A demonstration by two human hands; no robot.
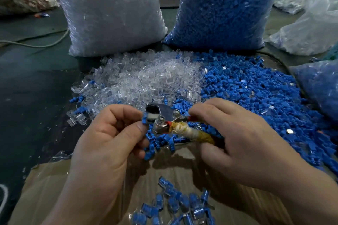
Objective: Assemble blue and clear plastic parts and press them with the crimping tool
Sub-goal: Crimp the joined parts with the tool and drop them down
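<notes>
My left hand [108, 133] pinches a small blue and clear plastic part [147, 118] and holds it at the metal jaws of the crimping tool [164, 118]. My right hand [236, 139] grips the tool's handles, which are wrapped in yellowish tape [193, 132]. Behind the hands lie a heap of loose clear parts [146, 76] and a heap of loose blue parts [256, 89]. Several joined blue-and-clear pieces [182, 204] lie on the cardboard [73, 188] near me.
Two tall plastic sacks stand at the back: one of clear parts [109, 11], one of blue parts [225, 7]. More bags lie at the right [311, 29]. A cable [36, 44] runs across the dark floor on the left.
</notes>
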